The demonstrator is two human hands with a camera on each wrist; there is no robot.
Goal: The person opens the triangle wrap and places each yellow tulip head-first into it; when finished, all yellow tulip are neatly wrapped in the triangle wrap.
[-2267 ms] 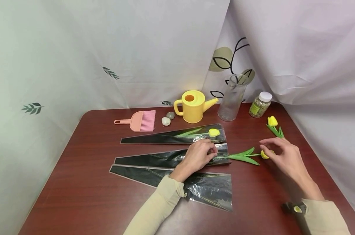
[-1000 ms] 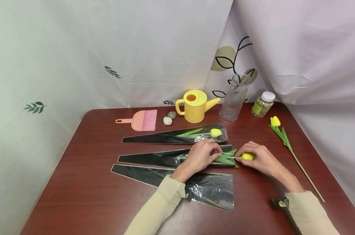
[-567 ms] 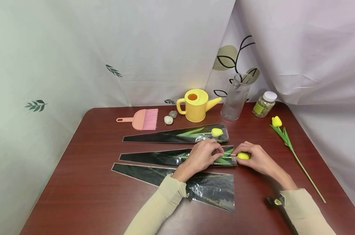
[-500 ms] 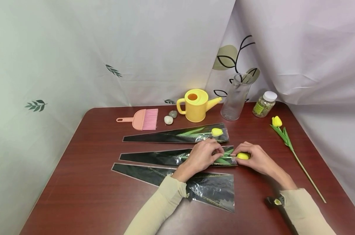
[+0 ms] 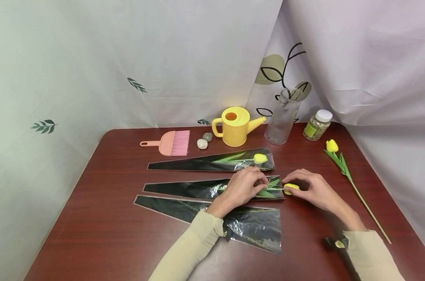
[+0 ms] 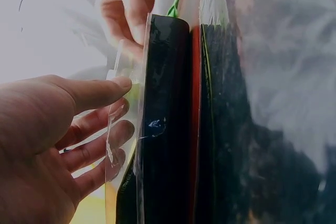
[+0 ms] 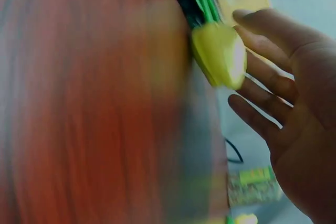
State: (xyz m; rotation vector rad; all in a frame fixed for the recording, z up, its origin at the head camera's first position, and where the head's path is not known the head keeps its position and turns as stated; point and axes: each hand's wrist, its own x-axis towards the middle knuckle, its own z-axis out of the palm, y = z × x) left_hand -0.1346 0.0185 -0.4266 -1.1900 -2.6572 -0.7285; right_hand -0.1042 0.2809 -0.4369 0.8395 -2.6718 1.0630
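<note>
A person's left hand pinches the clear film of a black-backed flower sleeve, while the right hand curves loosely about the bud of a yellow tulip, fingers parted and apparently gripping nothing; whether a fingertip brushes the petals cannot be told. Two seconds ago the tulip's leaves lay outside; now stem and leaves are within the sleeve, the bud rests right at its mouth, and the right hand looks looser than a half second earlier, suggesting this flower is almost fully sleeved.

Just behind lies a second sleeve holding its own tulip; in front, a third sleeve lies flat, partly under the left forearm. The two nearer sleeves all but meet at their narrow ends, leaving scant slack there, but the wooden table gives the right hand room toward a loose tulip near the right edge. A yellow watering can, glass vase and white-lidded jar line the back edge, apart from both hands.
</note>
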